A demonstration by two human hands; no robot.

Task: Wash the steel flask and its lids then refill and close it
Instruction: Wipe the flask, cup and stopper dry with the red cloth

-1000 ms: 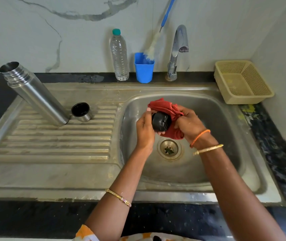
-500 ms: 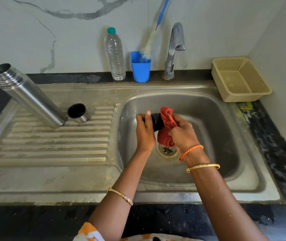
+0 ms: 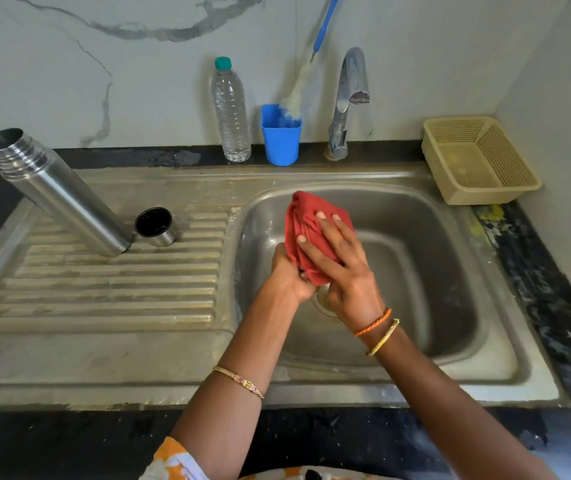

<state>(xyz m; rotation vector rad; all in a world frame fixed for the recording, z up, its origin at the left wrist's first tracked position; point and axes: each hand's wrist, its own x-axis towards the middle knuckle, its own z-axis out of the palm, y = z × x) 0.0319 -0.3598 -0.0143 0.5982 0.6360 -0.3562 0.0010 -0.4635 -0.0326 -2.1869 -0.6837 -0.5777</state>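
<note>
The open steel flask (image 3: pixel 59 194) stands on the drainboard at the left, its mouth without a lid. Beside its base sits the steel cup lid (image 3: pixel 155 226), black inside, open end up. Over the sink basin (image 3: pixel 426 258) my right hand (image 3: pixel 341 265) lies flat over a red cloth (image 3: pixel 303 216), fingers spread on it. My left hand (image 3: pixel 289 277) grips from below, under the cloth. The black inner lid is hidden inside the cloth between both hands.
A plastic water bottle (image 3: pixel 230 112), a blue cup (image 3: pixel 280 140) holding a long bottle brush (image 3: pixel 306 74), and the tap (image 3: pixel 346 98) line the back wall. A beige basket (image 3: pixel 478 161) sits at the sink's right rear corner. The drain is under my hands.
The cloth, bunched beside the black lid before, now covers it fully. My right hand has turned over on top of the cloth, and the lid is no longer visible.
</note>
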